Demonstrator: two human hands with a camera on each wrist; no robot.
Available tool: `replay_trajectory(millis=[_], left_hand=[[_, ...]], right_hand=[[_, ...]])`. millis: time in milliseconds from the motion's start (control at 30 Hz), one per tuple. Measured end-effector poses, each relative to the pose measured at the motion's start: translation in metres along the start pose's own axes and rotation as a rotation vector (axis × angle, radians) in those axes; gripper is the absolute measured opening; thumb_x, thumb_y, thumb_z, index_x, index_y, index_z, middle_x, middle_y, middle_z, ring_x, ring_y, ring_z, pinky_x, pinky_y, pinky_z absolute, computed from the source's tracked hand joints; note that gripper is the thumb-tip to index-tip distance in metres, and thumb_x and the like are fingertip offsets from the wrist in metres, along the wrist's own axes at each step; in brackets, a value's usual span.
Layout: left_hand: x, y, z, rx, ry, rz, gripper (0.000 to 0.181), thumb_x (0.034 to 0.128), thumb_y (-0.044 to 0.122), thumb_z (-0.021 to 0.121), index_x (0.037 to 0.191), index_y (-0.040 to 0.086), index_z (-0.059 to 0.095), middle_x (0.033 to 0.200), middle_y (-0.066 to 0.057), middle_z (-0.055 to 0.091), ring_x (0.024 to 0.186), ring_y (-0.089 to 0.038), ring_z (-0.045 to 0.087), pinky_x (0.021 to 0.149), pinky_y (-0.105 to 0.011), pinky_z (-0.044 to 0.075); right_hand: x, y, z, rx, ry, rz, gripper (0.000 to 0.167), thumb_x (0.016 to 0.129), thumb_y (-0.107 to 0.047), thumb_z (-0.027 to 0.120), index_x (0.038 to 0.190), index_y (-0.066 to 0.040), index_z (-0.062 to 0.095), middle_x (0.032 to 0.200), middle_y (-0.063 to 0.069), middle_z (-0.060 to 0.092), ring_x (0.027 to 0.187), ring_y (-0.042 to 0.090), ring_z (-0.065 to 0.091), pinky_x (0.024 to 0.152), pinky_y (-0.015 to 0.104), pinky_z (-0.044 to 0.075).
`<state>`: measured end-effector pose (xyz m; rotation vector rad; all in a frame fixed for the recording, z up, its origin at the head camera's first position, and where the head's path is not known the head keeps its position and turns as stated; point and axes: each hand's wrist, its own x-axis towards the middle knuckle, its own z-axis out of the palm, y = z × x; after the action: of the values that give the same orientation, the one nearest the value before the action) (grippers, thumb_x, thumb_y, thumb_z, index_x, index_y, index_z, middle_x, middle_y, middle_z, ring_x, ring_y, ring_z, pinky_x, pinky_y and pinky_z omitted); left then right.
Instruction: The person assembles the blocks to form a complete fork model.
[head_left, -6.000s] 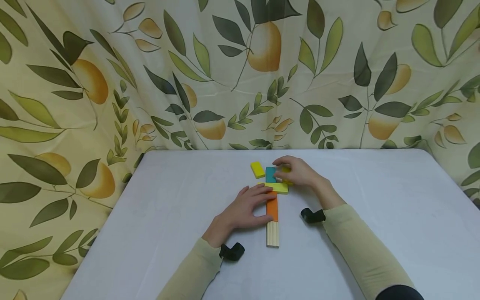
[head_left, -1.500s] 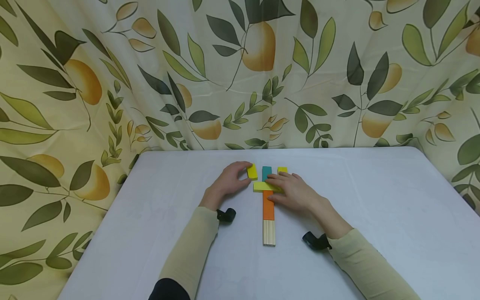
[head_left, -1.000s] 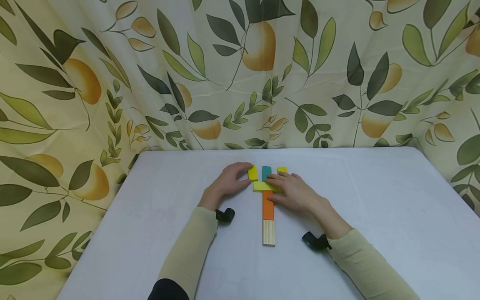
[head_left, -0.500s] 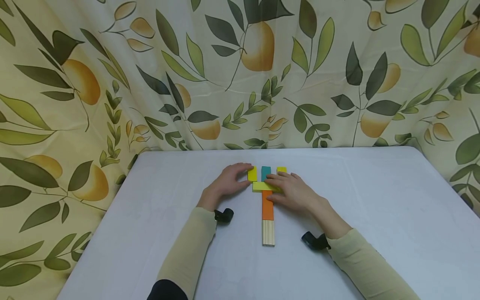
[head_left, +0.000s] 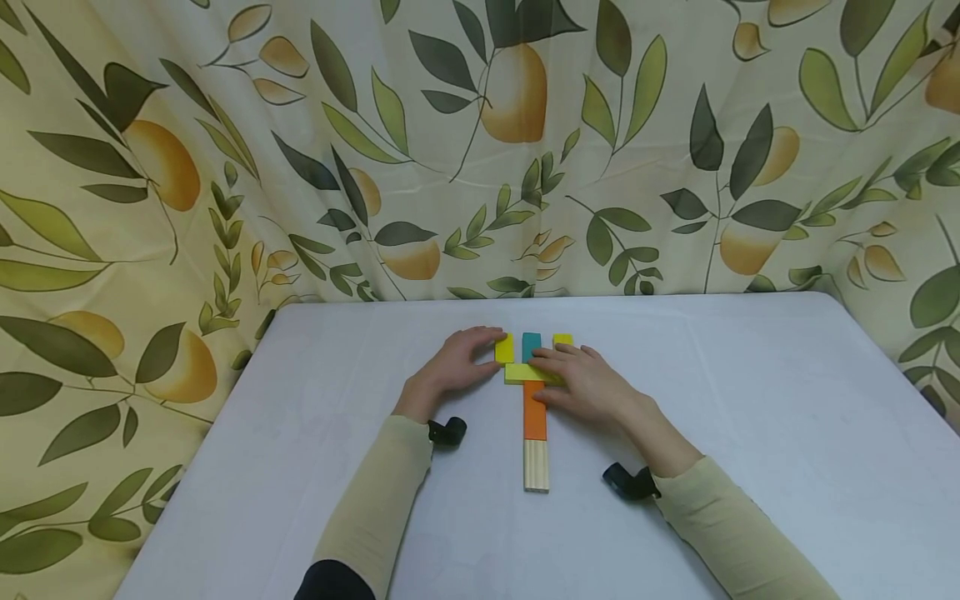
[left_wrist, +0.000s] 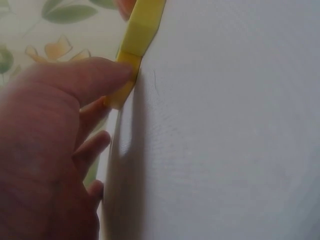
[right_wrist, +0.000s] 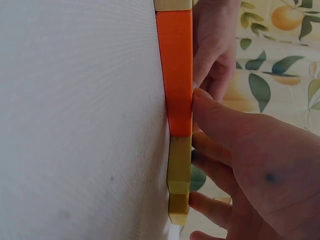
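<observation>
My left hand (head_left: pixel 450 367) pinches a small yellow block (head_left: pixel 505 348) between thumb and fingers, at the left end of a lime-yellow crossbar block (head_left: pixel 517 374). In the left wrist view the yellow block (left_wrist: pixel 128 70) meets the crossbar's end. Fingers of my right hand (head_left: pixel 588 382) rest outstretched over the crossbar and the orange block (head_left: pixel 535 421), covering the crossbar's right part. Above the crossbar stand a teal block (head_left: pixel 532 342) and, to its right, another yellow block (head_left: pixel 562 339), partly hidden by fingers. A plain wooden block (head_left: pixel 536 467) continues the column below the orange one.
A white cloth-covered table (head_left: pixel 300 467) lies under everything. Behind its far edge hangs a curtain (head_left: pixel 480 208) with fruit and leaf prints. Black wrist cameras jut inward from the left wrist (head_left: pixel 448 432) and right wrist (head_left: pixel 628 482).
My left hand has left the orange block and taken the left yellow block, turning it straight against the crossbar. My right hand has let go of the right yellow block and come down onto the crossbar.
</observation>
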<state>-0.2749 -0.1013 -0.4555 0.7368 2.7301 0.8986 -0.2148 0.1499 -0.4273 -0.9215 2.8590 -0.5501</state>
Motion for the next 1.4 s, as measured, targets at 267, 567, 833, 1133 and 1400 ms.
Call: replay_trajectory(millis=[267, 567, 833, 1133, 1400], left_hand=[[-0.001, -0.001, 0.000, -0.004, -0.001, 0.011, 0.054, 0.0973, 0.026, 0.067, 0.149, 0.021, 0.051, 0.155, 0.004, 0.044, 0.147, -0.020, 0.031, 0.121, -0.042, 0.014], [-0.001, -0.002, 0.001, 0.004, -0.006, 0.025, 0.052, 0.0969, 0.026, 0.066, 0.147, 0.020, 0.054, 0.160, 0.004, 0.037, 0.150, -0.021, 0.024, 0.122, -0.043, 0.013], [-0.008, 0.011, 0.000, 0.053, -0.050, 0.051, 0.056, 0.0956, 0.034, 0.065, 0.149, 0.020, 0.052, 0.161, 0.008, 0.033, 0.151, -0.018, 0.018, 0.121, -0.048, 0.015], [-0.023, 0.048, 0.008, 0.257, -0.132, 0.065, 0.089, 0.0879, 0.068, 0.061, 0.159, 0.021, 0.036, 0.165, 0.002, 0.026, 0.153, -0.023, 0.012, 0.120, -0.058, 0.004], [-0.036, 0.059, 0.020, 0.327, -0.162, 0.018, 0.110, 0.0774, 0.084, 0.057, 0.163, 0.023, 0.022, 0.168, 0.000, 0.014, 0.154, -0.024, 0.006, 0.119, -0.059, -0.001]], right_hand=[[0.000, 0.001, 0.001, -0.001, -0.002, -0.001, 0.057, 0.096, -0.035, 0.070, 0.143, -0.006, 0.057, 0.149, 0.012, 0.051, 0.140, 0.042, 0.037, 0.112, 0.066, 0.025], [0.000, 0.000, 0.000, 0.015, -0.013, 0.006, 0.057, 0.096, -0.036, 0.069, 0.144, -0.007, 0.056, 0.150, 0.012, 0.050, 0.141, 0.043, 0.036, 0.113, 0.066, 0.023], [0.000, 0.001, 0.001, 0.020, -0.013, 0.013, 0.057, 0.096, -0.036, 0.069, 0.144, -0.008, 0.057, 0.150, 0.012, 0.050, 0.142, 0.042, 0.035, 0.113, 0.066, 0.022], [-0.002, -0.001, -0.001, 0.025, 0.008, 0.000, 0.057, 0.096, -0.033, 0.070, 0.144, -0.005, 0.057, 0.149, 0.013, 0.051, 0.142, 0.043, 0.035, 0.113, 0.067, 0.021], [-0.002, -0.002, -0.001, 0.024, 0.011, -0.001, 0.057, 0.095, -0.033, 0.071, 0.144, -0.007, 0.056, 0.149, 0.012, 0.052, 0.142, 0.043, 0.035, 0.114, 0.066, 0.021]])
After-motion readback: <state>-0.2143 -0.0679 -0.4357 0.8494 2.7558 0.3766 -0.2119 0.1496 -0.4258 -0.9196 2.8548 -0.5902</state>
